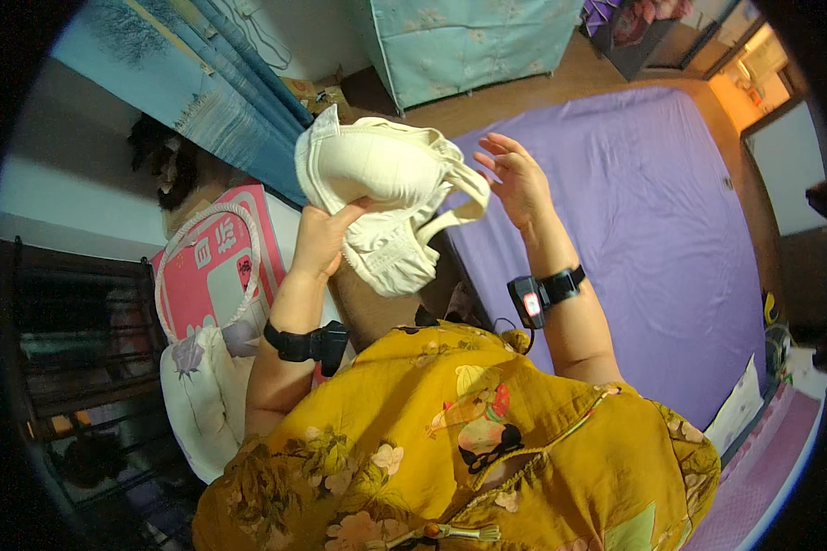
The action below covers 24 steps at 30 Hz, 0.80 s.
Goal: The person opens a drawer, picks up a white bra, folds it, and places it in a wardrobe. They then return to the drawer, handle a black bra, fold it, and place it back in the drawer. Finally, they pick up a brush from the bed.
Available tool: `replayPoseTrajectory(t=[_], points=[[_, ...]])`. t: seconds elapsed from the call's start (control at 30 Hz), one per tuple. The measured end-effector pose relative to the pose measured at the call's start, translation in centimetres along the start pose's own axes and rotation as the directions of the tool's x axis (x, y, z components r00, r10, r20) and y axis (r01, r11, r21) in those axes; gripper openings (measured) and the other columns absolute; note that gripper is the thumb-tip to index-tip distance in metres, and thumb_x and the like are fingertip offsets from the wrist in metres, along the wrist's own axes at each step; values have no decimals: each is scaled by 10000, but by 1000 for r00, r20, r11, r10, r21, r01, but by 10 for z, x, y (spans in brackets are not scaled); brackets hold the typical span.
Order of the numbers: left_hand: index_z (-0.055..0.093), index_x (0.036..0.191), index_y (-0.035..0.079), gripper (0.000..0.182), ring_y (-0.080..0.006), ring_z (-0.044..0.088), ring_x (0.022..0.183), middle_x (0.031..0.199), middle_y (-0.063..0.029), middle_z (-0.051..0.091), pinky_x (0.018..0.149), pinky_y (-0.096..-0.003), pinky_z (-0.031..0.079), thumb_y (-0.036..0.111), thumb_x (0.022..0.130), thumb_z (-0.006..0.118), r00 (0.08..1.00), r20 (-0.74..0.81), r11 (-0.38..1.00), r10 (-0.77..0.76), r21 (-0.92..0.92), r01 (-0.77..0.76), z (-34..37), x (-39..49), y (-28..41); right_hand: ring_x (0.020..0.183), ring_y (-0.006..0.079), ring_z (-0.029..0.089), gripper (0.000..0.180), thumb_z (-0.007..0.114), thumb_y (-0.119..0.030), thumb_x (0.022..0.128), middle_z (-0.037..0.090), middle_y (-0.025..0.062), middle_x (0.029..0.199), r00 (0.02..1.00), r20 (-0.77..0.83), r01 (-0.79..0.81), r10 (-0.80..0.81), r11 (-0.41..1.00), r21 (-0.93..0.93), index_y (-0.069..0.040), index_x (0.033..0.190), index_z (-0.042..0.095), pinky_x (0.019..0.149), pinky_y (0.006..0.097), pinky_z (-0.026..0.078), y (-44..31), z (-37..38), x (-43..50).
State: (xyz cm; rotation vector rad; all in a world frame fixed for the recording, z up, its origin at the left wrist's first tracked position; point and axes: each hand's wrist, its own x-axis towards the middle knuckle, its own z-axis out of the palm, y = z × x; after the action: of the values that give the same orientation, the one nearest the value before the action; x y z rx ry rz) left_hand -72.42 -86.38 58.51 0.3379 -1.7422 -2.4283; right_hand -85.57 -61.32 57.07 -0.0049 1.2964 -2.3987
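Note:
My left hand (324, 237) grips a cream-coloured bra (379, 165) by its lower edge, thumb on top and the fingers hidden behind the cloth. The bra is held up in the air, its cups folded together and its straps looping out to the right. Just right of the straps, my right hand (520, 179) is raised with its fingers apart and slightly curled, holding nothing. A bed with a purple sheet (648, 206) lies behind and to the right of that hand.
Beyond the bed stands a pale green fabric wardrobe (468, 48). A blue curtain (220, 103) hangs at the upper left. On the left are a pink printed board (213, 262), a white rope-like handle (162, 275), a white floral cloth (196, 399) and a dark metal rack (89, 406).

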Motion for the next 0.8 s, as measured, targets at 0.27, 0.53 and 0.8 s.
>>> replayPoseTrajectory(t=[0.27, 0.53, 0.8], points=[[647, 1037, -43, 242, -139, 628, 903, 996, -76, 689, 800, -280, 490, -9, 798, 672, 987, -44, 894, 153, 431, -120, 11, 59, -8, 972, 140, 577, 361, 620, -186, 881, 608, 84, 1118, 974, 217, 72, 70, 809, -584, -38, 1205, 563, 827, 278, 471, -10, 31, 73], [613, 1103, 4, 304, -118, 606, 956, 1052, -45, 670, 853, -269, 472, -65, 810, 658, 962, 103, 877, 253, 395, -273, 8, 135, -4, 909, 236, 656, 349, 700, -166, 757, 679, 128, 1023, 955, 278, 196, 100, 492, -848, -27, 1072, 644, 829, 331, 512, -17, 6, 136], [549, 1188, -60, 394, -257, 643, 1003, 1132, -164, 637, 879, -375, 527, -27, 803, 620, 971, 231, 995, -57, 88, 37, -38, 271, 15, 800, 213, 653, 135, 564, -59, 806, 674, 74, 863, 993, 91, 109, -74, 290, -951, -15, 897, 653, 706, 363, 513, -52, -8, 212]])
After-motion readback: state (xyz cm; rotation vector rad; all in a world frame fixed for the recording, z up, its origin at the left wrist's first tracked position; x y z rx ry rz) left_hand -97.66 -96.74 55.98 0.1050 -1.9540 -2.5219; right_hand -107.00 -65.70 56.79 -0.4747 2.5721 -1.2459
